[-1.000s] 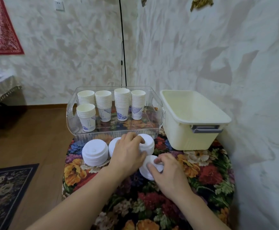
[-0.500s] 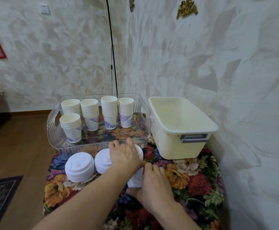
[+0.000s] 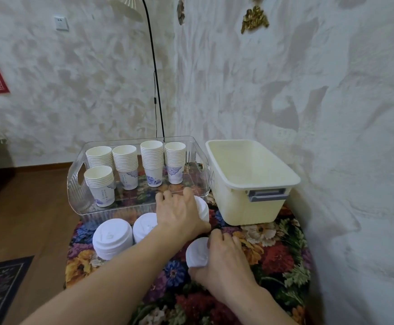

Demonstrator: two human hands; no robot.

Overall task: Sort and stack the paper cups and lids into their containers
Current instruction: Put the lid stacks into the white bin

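While both hands work at the near middle, the round worktop [image 3: 282,259] under its flowered cloth carries everything, set in a room corner. Cream tub [image 3: 250,181] at far right, just beside the right-hand wall; nothing visible inside it. Clear tray [image 3: 78,184] to its left, the two nearly touching. Tray holds five stacks of paper cups [image 3: 151,163], all upright, mouths up: four in a far row, one shorter stack at near left.

Lid stacks on the cloth, near side of the tray: one stack of white lids [image 3: 112,238] at left, a second stack [image 3: 144,226] touching it on the right, partly behind the left forearm.

Left hand [image 3: 179,214] lies over a third lid stack [image 3: 203,209] close to the tray's near wall; fingers [image 3: 187,193] spread and curled down around the stack's top, only its right edge showing.

Right hand [image 3: 226,261], nearer and right of centre, grips a small lid stack [image 3: 197,253] tilted on its side; fingers wrapped over its right edge, thumb underneath, pinching it.
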